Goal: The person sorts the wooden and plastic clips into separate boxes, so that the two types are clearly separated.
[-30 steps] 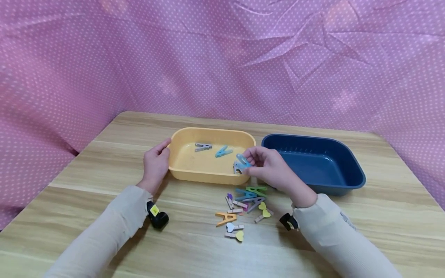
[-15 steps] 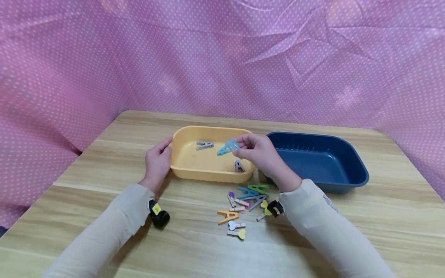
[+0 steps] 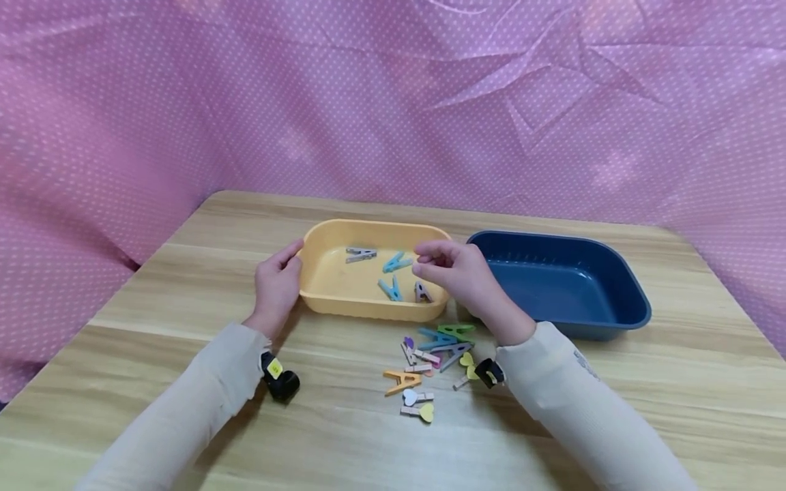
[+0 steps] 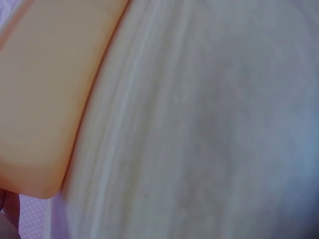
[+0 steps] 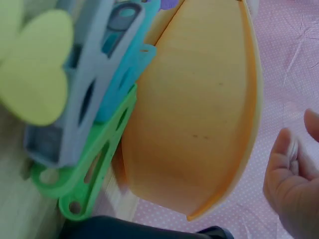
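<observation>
My left hand (image 3: 278, 286) rests against the left end of the yellow plastic basin (image 3: 374, 310), fingers at its outer wall. A bit of that hand (image 4: 10, 216) shows past the basin's corner in the left wrist view. My right hand (image 3: 457, 269) hovers over the basin's right end with nothing in its loosely bent fingers; thumb and fingertips (image 5: 285, 142) are apart in the right wrist view. Inside the basin lie a light blue clothespin (image 3: 389, 289), another blue clothespin (image 3: 396, 262), a grey clothespin (image 3: 360, 255) and a greyish-purple clothespin (image 3: 422, 292).
A dark blue basin (image 3: 626, 310) stands to the right of the yellow one. In front lie several loose clothespins: a green clothespin (image 3: 456, 331), an orange clothespin (image 3: 402, 382), and small wooden ones with hearts, including a yellow heart clothespin (image 3: 426, 412). A pink dotted cloth (image 3: 393, 102) hangs behind the table.
My right hand moved left over the yellow basin and let go of the light blue clothespin, which now lies near the basin's front wall. My left hand stayed at the basin's left end.
</observation>
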A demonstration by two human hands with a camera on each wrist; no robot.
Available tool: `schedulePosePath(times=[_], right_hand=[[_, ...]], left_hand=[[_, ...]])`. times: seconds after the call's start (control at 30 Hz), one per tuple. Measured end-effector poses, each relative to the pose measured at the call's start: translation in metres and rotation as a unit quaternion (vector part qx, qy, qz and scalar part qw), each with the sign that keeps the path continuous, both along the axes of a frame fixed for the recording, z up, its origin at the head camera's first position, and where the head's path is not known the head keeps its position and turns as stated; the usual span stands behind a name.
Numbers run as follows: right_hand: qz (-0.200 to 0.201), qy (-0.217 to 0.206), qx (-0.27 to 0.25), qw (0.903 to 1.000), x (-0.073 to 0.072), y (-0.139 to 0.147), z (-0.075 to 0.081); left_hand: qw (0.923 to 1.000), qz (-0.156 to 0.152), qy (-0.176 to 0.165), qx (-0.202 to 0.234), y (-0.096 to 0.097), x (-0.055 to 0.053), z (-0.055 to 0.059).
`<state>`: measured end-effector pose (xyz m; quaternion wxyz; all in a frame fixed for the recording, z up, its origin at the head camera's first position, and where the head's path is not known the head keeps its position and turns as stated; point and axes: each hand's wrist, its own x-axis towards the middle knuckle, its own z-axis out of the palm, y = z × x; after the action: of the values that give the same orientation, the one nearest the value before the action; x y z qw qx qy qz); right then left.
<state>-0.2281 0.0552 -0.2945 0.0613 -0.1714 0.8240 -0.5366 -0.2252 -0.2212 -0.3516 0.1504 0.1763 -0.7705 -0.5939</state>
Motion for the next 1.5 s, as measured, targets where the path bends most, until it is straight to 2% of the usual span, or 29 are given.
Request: schedulePosePath(times=[0.17,0.33,0.5,0.6,0.77,0.9,0.97,1.23,1.5], right_hand=[[0.065,0.046,-0.001,0.9968,0.011,0.005,-0.002],[0.131,0.099,0.011,0.9863,0.022,0.004,-0.004],[0.183,0.150,0.018,0.9714,0.028,0.002,-0.005],[0.217,0.166,0.031,0.9613,0.032,0.001,-0.004],[0.256,0.185,0.086,0.9449,0.037,-0.003,-0.006],[0.293,0.185,0.124,0.9299,0.041,-0.008,-0.012],[0.307,0.176,0.134,0.9257,0.043,-0.010,-0.015],[0.319,0.137,0.166,0.9228,0.048,-0.012,-0.024],[0.352,0.109,0.195,0.9092,0.048,-0.015,-0.027]], left_hand=[[1.0000,-0.009,0.001,0.002,0.001,0.000,0.002],[0.9999,-0.011,0.000,0.003,0.001,-0.001,0.003],[0.9999,-0.007,0.002,-0.007,0.000,-0.002,0.003],[0.9999,-0.001,0.003,-0.010,-0.001,-0.002,0.003],[0.9999,0.000,0.007,-0.011,-0.001,-0.002,0.002],[0.9997,-0.001,0.018,-0.014,-0.002,-0.001,0.001],[0.9996,-0.002,0.021,-0.016,-0.002,0.000,0.000],[0.9998,-0.010,0.011,-0.010,-0.001,0.002,0.000],[0.9998,-0.004,0.012,-0.014,-0.002,0.001,-0.002]])
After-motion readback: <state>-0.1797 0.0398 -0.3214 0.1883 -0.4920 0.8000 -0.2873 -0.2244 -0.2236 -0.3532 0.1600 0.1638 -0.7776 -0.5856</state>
